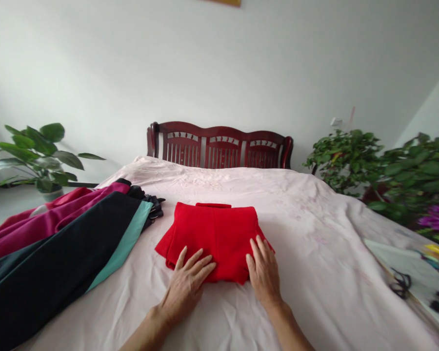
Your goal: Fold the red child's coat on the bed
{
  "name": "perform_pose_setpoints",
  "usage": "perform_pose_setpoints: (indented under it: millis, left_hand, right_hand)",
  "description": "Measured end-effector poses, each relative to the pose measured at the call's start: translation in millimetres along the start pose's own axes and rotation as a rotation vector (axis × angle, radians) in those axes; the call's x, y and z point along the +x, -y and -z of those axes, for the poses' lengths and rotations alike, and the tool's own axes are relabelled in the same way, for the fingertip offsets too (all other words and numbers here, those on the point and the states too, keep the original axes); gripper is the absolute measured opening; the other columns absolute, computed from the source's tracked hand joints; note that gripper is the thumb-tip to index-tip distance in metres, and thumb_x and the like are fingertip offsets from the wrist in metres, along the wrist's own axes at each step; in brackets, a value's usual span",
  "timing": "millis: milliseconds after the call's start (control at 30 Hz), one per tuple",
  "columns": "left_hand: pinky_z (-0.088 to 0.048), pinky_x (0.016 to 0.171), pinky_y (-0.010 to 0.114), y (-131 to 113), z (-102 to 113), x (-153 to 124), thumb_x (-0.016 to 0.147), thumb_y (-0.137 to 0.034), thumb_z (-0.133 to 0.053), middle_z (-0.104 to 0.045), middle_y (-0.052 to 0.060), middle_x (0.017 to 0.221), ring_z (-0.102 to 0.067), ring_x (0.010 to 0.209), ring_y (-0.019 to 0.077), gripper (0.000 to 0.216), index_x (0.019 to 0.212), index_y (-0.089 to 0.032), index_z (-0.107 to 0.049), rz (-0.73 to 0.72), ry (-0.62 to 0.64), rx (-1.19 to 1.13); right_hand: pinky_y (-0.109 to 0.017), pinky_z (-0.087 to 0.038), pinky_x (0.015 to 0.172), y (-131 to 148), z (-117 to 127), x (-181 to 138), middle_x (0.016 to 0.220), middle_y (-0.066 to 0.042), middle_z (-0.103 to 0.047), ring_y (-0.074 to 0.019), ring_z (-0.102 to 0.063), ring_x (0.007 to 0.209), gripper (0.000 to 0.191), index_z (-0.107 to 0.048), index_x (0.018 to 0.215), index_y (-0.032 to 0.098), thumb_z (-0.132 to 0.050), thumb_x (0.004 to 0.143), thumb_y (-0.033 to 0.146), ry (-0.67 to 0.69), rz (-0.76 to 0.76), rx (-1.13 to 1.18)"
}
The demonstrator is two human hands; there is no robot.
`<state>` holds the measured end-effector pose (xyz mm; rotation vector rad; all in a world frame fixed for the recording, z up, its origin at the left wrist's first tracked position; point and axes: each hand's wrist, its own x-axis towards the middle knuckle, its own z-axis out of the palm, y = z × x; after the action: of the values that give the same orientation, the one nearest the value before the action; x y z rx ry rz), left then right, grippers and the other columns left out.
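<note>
A folded red garment [214, 229] lies on the pale pink bedsheet [314, 292], with a narrow band like a collar showing at its far edge. My left hand [186, 282] rests flat on its near left part, fingers spread. On the near right edge lies my right hand [264, 270], its fingers stretched out over the cloth. Neither hand grips the fabric. What kind of garment it is cannot be made out for sure.
Dark and magenta clothes [54, 248] with a turquoise strip lie to the left. Beyond the bed stands a dark red wooden headboard [221, 146]. Potted plants [40, 156] are at left, more plants [346, 158] at right. A pale board [420, 282] with small items lies at right.
</note>
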<state>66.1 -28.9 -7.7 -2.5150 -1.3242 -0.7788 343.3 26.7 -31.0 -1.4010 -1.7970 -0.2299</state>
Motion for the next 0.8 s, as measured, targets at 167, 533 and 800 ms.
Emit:
perform_pose_setpoints:
  millis: [167, 533, 800]
  left_hand:
    - [-0.010, 0.127, 0.053, 15, 11, -6, 0.079, -0.006, -0.057, -0.047, -0.003, 0.157, -0.037, 0.147, 0.0224, 0.084, 0.153, -0.040, -0.036, -0.018, 0.077, 0.028]
    - [-0.022, 0.124, 0.047, 33, 14, -2, 0.085, -0.007, -0.053, -0.043, 0.003, 0.160, -0.039, 0.146, 0.0236, 0.079, 0.156, -0.035, -0.032, -0.032, 0.011, 0.152]
    - [-0.034, 0.115, 0.048, 42, 14, 15, 0.080, -0.011, -0.061, -0.052, 0.009, 0.152, -0.048, 0.139, 0.0300, 0.075, 0.151, -0.026, -0.044, 0.052, -0.071, 0.124]
  right_hand:
    - [-0.060, -0.039, 0.113, -21, -4, -1, 0.151, -0.024, -0.046, -0.0392, -0.042, 0.141, 0.078, -0.044, 0.147, 0.012, -0.048, 0.089, 0.065, -0.066, -0.636, 0.374]
    - [-0.039, -0.061, 0.064, 13, 25, -4, 0.088, -0.010, -0.075, -0.0239, -0.073, 0.076, 0.032, -0.066, 0.090, 0.022, -0.065, 0.087, 0.054, 0.331, -1.010, 1.340]
    - [-0.037, -0.059, 0.069, 51, 15, 32, 0.115, -0.009, -0.073, -0.0264, -0.070, 0.100, 0.046, -0.067, 0.115, 0.026, -0.072, 0.081, 0.055, 0.197, -0.779, 1.407]
